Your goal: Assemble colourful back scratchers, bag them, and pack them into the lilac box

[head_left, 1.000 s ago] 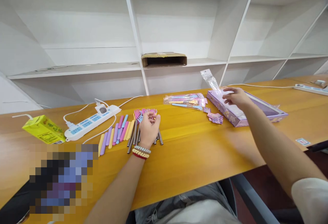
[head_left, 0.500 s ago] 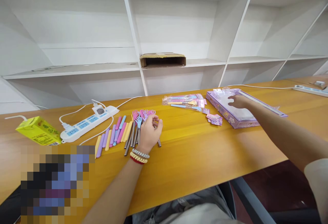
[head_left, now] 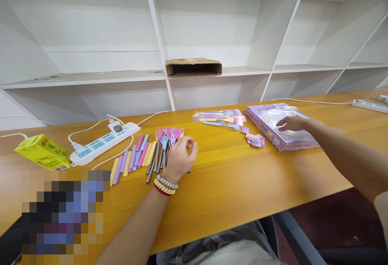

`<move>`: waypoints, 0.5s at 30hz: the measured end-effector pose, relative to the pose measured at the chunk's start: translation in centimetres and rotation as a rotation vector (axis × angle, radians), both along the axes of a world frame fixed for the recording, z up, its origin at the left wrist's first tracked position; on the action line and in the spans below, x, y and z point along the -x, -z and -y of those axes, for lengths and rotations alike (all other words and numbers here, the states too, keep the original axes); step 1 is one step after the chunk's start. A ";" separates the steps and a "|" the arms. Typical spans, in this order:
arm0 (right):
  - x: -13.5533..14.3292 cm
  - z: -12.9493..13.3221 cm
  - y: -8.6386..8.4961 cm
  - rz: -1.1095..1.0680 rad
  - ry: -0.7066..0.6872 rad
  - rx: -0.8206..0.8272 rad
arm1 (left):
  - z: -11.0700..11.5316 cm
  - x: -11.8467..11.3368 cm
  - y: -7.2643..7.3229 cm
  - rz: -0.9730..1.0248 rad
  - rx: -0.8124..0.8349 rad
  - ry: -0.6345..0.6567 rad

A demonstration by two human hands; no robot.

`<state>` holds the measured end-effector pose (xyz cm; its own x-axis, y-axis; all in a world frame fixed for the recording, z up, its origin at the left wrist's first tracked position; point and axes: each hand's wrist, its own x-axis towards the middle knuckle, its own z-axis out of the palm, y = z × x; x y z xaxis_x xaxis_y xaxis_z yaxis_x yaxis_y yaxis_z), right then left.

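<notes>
My left hand (head_left: 180, 156), fingers curled in, rests beside a bunch of small back scratchers with metal rods and coloured claw heads (head_left: 164, 141); whatever lies inside the curl is hidden. Left of these lies a row of pastel handle sleeves (head_left: 132, 158). My right hand (head_left: 291, 123) is over a shallow purple box (head_left: 280, 141), its fingertips closed on a clear plastic bag (head_left: 273, 116) there. Between the hands lie several bagged back scratchers (head_left: 218, 116) and a small pile of purple printed cards (head_left: 255, 139).
A white power strip (head_left: 104, 144) with cords lies at the left, near a yellow drink carton (head_left: 42, 152) with a straw. A pixelated patch covers the lower left. White shelves (head_left: 209, 26) rise behind the table, holding an open cardboard box (head_left: 194, 68).
My right hand has shifted slightly right and down over the purple box, and the clear plastic there looks more spread and crumpled. My left hand stays nearly in place. The view has shifted slightly.
</notes>
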<state>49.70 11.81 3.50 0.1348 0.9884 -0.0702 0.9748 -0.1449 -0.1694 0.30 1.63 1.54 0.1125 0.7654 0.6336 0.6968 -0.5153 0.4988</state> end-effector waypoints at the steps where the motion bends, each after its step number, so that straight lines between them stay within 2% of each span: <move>1: -0.4 0.0 -0.2 0.004 0.013 0.018 | 0.1 -0.1 0.0 -0.012 -0.007 0.002; 4: -1.3 -0.3 -0.2 0.043 0.136 0.020 | 0.2 -0.3 -0.1 -0.043 -0.028 0.014; 7: -1.5 -0.8 1.3 0.007 0.270 0.118 | 0.3 -0.3 -0.1 -0.065 -0.043 0.029; 9: -1.5 -1.4 2.6 -0.044 0.255 0.195 | 0.2 -0.2 -0.1 -0.074 -0.040 0.035; 11: -1.5 -2.0 3.4 -0.022 0.206 0.190 | 0.2 0.0 -0.2 -0.071 -0.030 0.036; 13: -1.4 -2.6 3.3 0.081 0.185 0.105 | 0.2 0.0 -0.3 -0.061 -0.024 0.033; 15: -0.8 -3.2 2.1 0.192 0.164 -0.020 | 0.2 0.0 -0.3 -0.055 -0.026 0.030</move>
<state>50.54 15.04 1.38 0.3022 0.9532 -0.0089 0.9532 -0.3021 0.0119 0.25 1.42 1.88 0.1706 0.7447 0.6452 0.7068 -0.5487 0.4465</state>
